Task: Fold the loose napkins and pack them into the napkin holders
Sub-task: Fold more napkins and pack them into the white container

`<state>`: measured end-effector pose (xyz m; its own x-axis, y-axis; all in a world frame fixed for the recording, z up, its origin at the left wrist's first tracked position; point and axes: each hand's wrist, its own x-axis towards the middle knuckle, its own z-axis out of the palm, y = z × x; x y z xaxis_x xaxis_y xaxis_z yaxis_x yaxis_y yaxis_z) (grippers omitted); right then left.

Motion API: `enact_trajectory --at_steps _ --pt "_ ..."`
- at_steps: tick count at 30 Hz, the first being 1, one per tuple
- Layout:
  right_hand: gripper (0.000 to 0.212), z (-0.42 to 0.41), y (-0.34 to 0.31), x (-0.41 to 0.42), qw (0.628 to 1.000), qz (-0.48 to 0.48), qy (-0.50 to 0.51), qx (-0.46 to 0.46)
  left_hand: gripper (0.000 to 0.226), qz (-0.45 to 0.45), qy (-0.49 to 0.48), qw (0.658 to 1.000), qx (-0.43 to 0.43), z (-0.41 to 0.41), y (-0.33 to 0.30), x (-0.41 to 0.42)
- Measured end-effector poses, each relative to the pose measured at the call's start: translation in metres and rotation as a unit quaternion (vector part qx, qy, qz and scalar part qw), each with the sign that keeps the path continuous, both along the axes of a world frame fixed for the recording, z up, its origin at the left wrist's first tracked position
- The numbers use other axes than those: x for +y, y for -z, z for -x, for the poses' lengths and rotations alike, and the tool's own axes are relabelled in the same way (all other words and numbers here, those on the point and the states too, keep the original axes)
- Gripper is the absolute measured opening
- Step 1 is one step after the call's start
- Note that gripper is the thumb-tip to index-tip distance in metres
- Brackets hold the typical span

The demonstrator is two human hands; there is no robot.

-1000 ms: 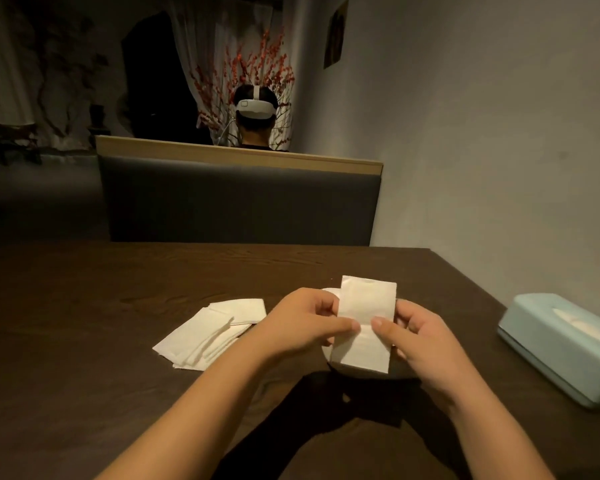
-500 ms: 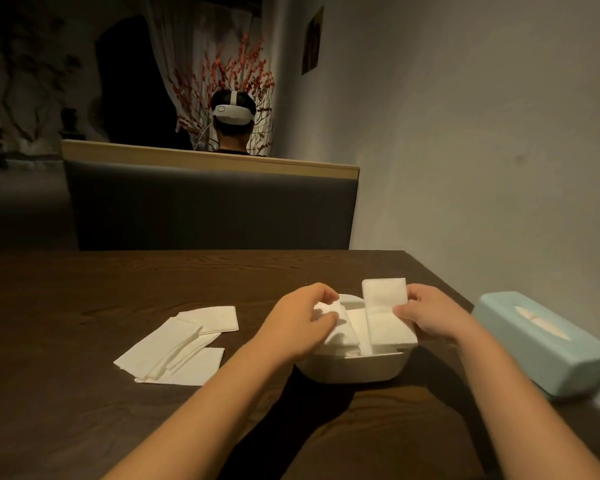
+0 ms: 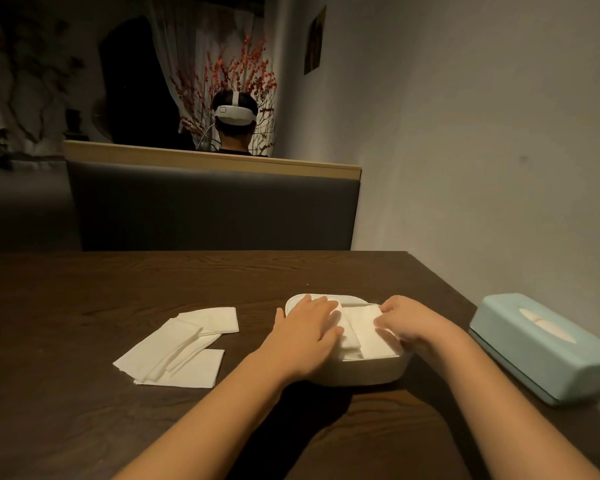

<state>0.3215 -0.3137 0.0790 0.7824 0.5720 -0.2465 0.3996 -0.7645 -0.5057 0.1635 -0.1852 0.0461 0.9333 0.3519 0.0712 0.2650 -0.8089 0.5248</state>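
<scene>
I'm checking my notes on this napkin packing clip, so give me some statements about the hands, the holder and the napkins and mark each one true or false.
1. Both hands rest on the napkins in the white holder. True; left hand, right hand.
2. The loose napkins lie to the right of the holder. False; they lie to its left.
3. A light blue tissue box sits near the wall. True.
4. The white holder is empty. False; folded napkins fill it.

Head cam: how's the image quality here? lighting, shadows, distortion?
Head view: dim, warm light; white napkins in the holder nearly blow out, so their fold edges are hard to read. Both forearms throw heavy shadow on the dark table near the camera. Wide-angle bend: the bench back and wall lean. Background is murky; left hand and right hand are sharp.
</scene>
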Motion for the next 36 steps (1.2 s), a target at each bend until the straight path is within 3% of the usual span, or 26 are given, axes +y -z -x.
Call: enact_trajectory --at_steps 3,6,11,18,23,30,35,36 --pt "0.041 0.006 -0.008 -0.002 0.992 -0.086 -0.015 -0.090 0.047 0.024 -0.025 0.998 -0.057 0.003 -0.003 0.002" --pt "0.017 0.026 -0.019 0.004 0.972 -0.194 -0.057 -0.117 0.035 0.022 -0.077 0.989 -0.127 0.005 -0.010 0.004" --pt "0.012 0.067 -0.031 0.023 0.954 -0.265 -0.130 -0.043 0.007 0.022 -0.117 0.974 -0.194 0.019 -0.015 0.021" --pt "0.008 0.106 -0.016 0.071 0.939 -0.305 -0.158 0.009 0.005 0.035 -0.151 0.969 -0.192 0.059 -0.011 0.061" --pt "0.008 0.133 0.012 0.112 0.943 -0.294 -0.157 0.009 0.018 0.032 -0.239 0.956 -0.167 0.103 0.010 0.104" --pt "0.024 0.146 0.053 0.157 0.957 -0.252 -0.142 0.001 0.046 0.026 -0.317 0.936 -0.151 0.151 0.055 0.150" --pt "0.010 0.139 0.070 0.179 0.968 -0.150 -0.173 -0.105 0.043 0.092 -0.310 0.925 -0.201 0.154 0.061 0.162" --pt "0.020 0.136 0.071 0.183 0.966 -0.123 -0.193 -0.120 0.041 0.091 -0.305 0.927 -0.201 0.154 0.061 0.164"
